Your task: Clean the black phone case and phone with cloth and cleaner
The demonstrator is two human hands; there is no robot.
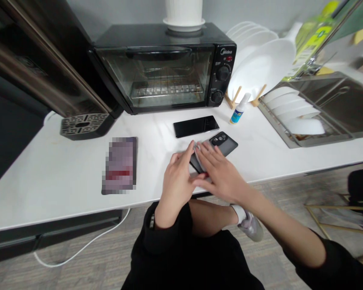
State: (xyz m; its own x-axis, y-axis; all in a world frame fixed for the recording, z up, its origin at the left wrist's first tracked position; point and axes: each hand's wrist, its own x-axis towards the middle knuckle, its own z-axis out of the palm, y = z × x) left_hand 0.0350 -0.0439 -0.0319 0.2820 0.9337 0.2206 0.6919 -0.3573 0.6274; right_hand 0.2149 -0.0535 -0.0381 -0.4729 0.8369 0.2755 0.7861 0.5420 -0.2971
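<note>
A grey smartphone lies face down on the counter, its camera block at the far right corner. My left hand curves round the phone's left end, with index finger and thumb at its edges. My right hand presses its fingers down over the phone's back on a thin pale cloth, mostly covered by the fingers. Just behind, a second phone lies screen up. A small spray bottle with a blue label stands to the right.
A blurred-out dark tablet-like object lies at left. Behind are a toaster oven and a tall dark dispenser. White plates stand in a wooden rack, beside a sink at right. The counter's front edge runs below my hands.
</note>
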